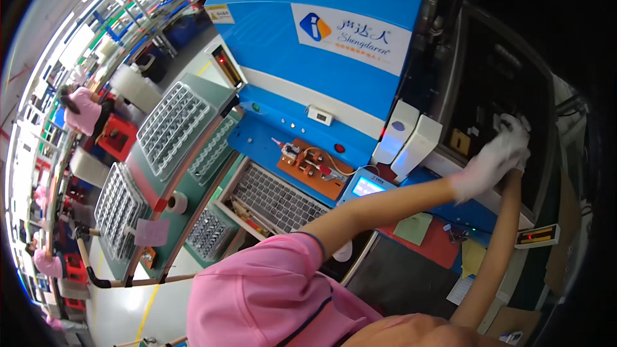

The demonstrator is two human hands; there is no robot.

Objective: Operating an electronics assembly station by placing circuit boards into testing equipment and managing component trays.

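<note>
Dark framed panel [472, 77] is standing at the right side of the blue machine [270, 38], with a tan square and small pale spots showing on its face; whether it is a screen or a shallow tray, I cannot tell. In front of it the person's white-gloved left hand [485, 166] and right hand [514, 132] are overlapping near its lower right part. Blurred fingers are hiding the grip, so I cannot tell whether either hand is open, closed or gripping something. Beside the panel, two white upright housings [411, 141] are glowing blue along their edges. Left of these, an orange fixture [312, 170] is carrying metal fittings and a wire, and a small lit display [367, 186] is sitting near it. Below, a pale drawer [226, 207] is holding a keyboard [276, 199], with small loose items lying along its near side. Farther left, green shelves [144, 170] are bearing clear trays [173, 125] with rows of cups; what those cups are holding is too small to tell. One tape roll [176, 202] is resting near the shelf edge. As for the arms, the left forearm is slanting up and rightward from a pink sleeve [257, 283], crossing above the bench, while the right forearm is rising steeply from the lower edge, the two meeting at the gloves.
</note>
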